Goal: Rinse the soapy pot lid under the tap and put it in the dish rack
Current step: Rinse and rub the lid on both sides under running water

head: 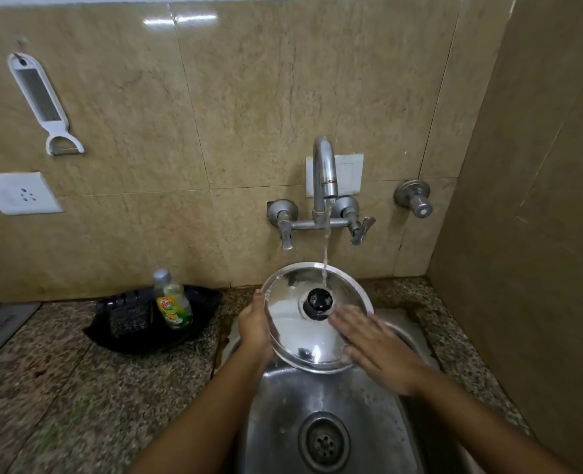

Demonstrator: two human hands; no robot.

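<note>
A round steel pot lid [297, 336] with a black knob [318, 300] is held tilted over the steel sink [283, 422]. Water runs from the chrome tap [324, 169] onto the lid just above the knob. My left hand [254, 328] grips the lid's left rim. My right hand [379, 347] lies flat with fingers spread on the lid's right side, blurred by motion. No dish rack is in view.
A black tray [194, 336] on the granite counter to the left holds a dish-soap bottle [174, 304] and a dark scrubber [126, 316]. A white grater-peeler [40, 97] and a socket [20, 193] are on the wall. A side wall stands close on the right.
</note>
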